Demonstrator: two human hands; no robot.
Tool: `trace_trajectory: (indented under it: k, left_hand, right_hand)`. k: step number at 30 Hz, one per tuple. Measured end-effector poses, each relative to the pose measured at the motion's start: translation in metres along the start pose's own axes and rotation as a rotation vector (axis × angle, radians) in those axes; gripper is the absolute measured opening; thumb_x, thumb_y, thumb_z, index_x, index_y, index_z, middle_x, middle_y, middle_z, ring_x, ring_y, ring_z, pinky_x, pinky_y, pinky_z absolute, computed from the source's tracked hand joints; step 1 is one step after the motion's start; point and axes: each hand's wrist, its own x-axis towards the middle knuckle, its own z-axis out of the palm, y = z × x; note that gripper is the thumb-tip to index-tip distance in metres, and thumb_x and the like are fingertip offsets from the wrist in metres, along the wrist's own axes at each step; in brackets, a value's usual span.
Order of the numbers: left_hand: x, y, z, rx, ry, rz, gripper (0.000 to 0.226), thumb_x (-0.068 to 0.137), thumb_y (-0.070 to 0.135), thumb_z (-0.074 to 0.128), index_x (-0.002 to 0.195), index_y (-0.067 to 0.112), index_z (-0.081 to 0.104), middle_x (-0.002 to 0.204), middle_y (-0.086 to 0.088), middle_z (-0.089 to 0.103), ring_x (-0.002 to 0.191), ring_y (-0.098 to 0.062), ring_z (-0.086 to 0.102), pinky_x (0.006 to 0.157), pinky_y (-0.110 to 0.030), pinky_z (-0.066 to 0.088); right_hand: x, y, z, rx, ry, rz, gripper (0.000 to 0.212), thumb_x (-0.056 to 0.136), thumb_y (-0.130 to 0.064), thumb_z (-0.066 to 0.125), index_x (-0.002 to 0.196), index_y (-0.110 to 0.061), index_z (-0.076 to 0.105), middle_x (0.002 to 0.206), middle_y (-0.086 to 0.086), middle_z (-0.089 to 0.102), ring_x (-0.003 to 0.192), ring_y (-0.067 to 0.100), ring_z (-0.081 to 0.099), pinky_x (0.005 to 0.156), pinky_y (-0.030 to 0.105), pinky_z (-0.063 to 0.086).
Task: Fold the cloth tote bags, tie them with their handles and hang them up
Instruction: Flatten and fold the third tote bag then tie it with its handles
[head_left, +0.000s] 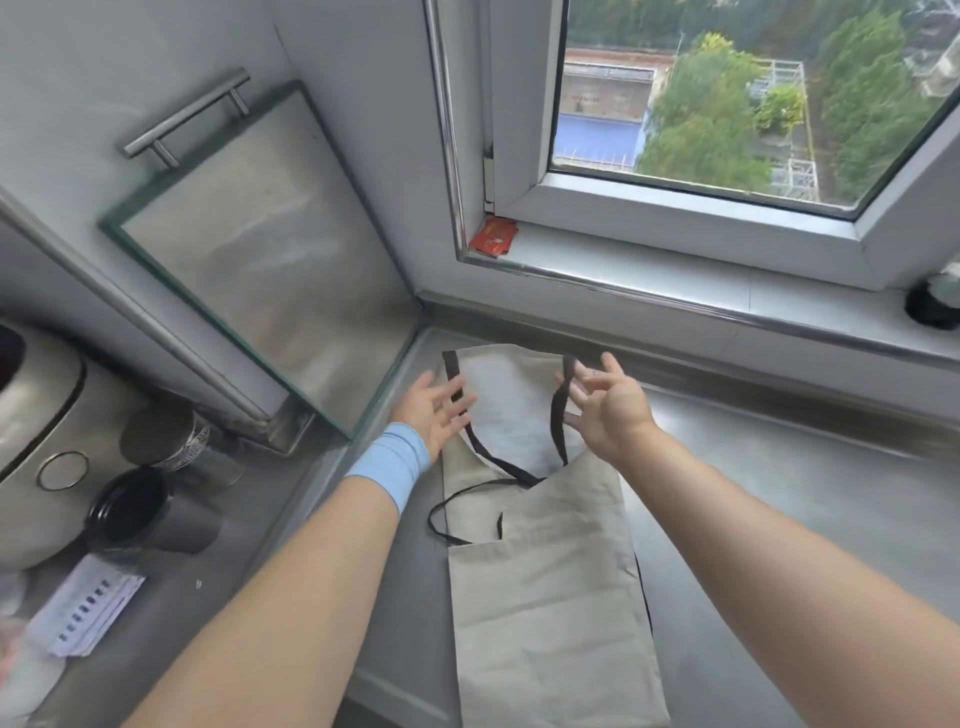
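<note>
Two beige cloth tote bags lie overlapped on the steel counter. The near tote bag (556, 597) covers the lower part of the far tote bag (511, 410), whose dark handles (558, 415) run along its left and right sides. A thin dark handle loop (441, 512) of the near bag curls out to the left. My left hand (434, 410), with a light blue wristband, hovers with spread fingers over the far bag's left handle. My right hand (610, 402) is over the right handle, fingers loosely spread, holding nothing.
A glass-framed panel (270, 249) leans against the left wall under a metal bar handle (184, 117). Jars (156, 483), an appliance (36, 431) and papers (85, 608) crowd the left counter. The window sill (675, 291) holds a red packet (493, 236).
</note>
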Motion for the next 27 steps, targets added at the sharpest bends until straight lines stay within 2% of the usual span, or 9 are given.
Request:
trace_trajectory:
  k: [4,7,11,13,18,20,23,25,27]
  left_hand:
    - [0.008,-0.014,-0.01,0.92,0.237,0.33,0.054,0.081,-0.006,0.04,0.117,0.032,0.052,0.105,0.002,0.061,0.096,-0.025,0.063,0.078,-0.031,0.051]
    - [0.004,-0.022,-0.01,1.462,0.031,0.456,0.064,0.078,-0.008,0.037,0.12,0.037,0.056,0.122,0.009,0.047,0.1,-0.02,0.057,0.085,-0.031,0.048]
    - [0.014,-0.038,-0.004,1.885,-0.282,0.372,0.066,0.086,0.002,0.046,0.137,0.044,0.045,0.136,0.008,0.035,0.113,-0.021,0.053,0.089,-0.036,0.049]
    - [0.021,-0.043,-0.004,2.008,-0.298,0.337,0.052,0.09,0.014,0.05,0.133,0.043,0.049,0.132,0.005,0.037,0.11,-0.025,0.053,0.086,-0.037,0.049]
    - [0.029,-0.044,0.0,2.07,-0.26,0.411,0.019,0.091,0.024,0.058,0.109,0.029,0.064,0.12,-0.003,0.045,0.102,-0.029,0.056,0.083,-0.037,0.05]
    - [0.032,-0.039,0.002,1.987,-0.219,0.38,0.011,0.091,0.027,0.059,0.1,0.028,0.066,0.114,-0.002,0.047,0.1,-0.028,0.057,0.081,-0.034,0.049]
    - [0.037,-0.014,0.017,1.207,0.117,0.346,0.011,0.091,0.019,0.055,0.098,0.023,0.063,0.097,-0.005,0.061,0.075,-0.025,0.06,0.069,-0.029,0.048]
    - [0.04,0.013,0.026,0.586,0.249,0.365,0.027,0.092,0.006,0.048,0.115,0.017,0.055,0.092,-0.009,0.066,0.056,-0.019,0.061,0.055,-0.029,0.052]
    - [0.043,0.032,0.022,0.426,0.199,0.452,0.05,0.092,0.004,0.05,0.136,0.024,0.04,0.106,0.002,0.061,0.071,-0.013,0.067,0.063,-0.031,0.058]
  right_hand:
    - [0.008,0.003,0.001,-0.776,0.057,-0.074,0.064,0.091,-0.001,0.047,0.142,-0.039,0.04,0.124,0.002,0.066,0.096,0.017,0.064,0.077,0.032,0.047]
    - [0.011,0.019,-0.007,-1.271,0.06,-0.181,0.048,0.085,-0.013,0.053,0.128,-0.032,0.048,0.124,0.003,0.058,0.095,0.02,0.06,0.073,0.03,0.046]
    - [0.016,0.037,-0.013,-1.759,0.118,-0.129,0.036,0.078,-0.049,0.061,0.104,-0.027,0.051,0.096,-0.007,0.063,0.089,0.019,0.06,0.073,0.032,0.047]
    - [0.021,0.046,-0.012,-1.914,0.117,-0.104,0.032,0.075,-0.045,0.061,0.096,-0.021,0.055,0.091,-0.004,0.065,0.084,0.022,0.061,0.068,0.031,0.047]
    - [0.037,0.048,-0.001,-1.948,0.065,0.03,0.015,0.077,-0.021,0.053,0.087,-0.017,0.065,0.086,0.003,0.066,0.075,0.026,0.058,0.061,0.027,0.041]
    - [0.042,0.041,0.008,-1.674,0.046,0.037,0.009,0.078,-0.018,0.053,0.074,-0.013,0.06,0.074,0.005,0.065,0.06,0.023,0.054,0.053,0.025,0.036]
    - [0.045,0.015,0.037,-0.886,-0.003,0.006,0.011,0.096,-0.015,0.055,0.085,-0.011,0.055,0.077,0.01,0.068,0.048,0.022,0.058,0.047,0.024,0.035]
    - [0.047,-0.009,0.054,-0.542,-0.057,-0.109,0.006,0.1,-0.014,0.053,0.105,-0.015,0.056,0.098,0.006,0.072,0.073,0.022,0.073,0.06,0.031,0.052]
    - [0.051,-0.022,0.06,-0.495,-0.067,-0.179,0.029,0.098,-0.016,0.059,0.126,-0.02,0.054,0.115,-0.001,0.067,0.096,0.02,0.072,0.077,0.038,0.057]
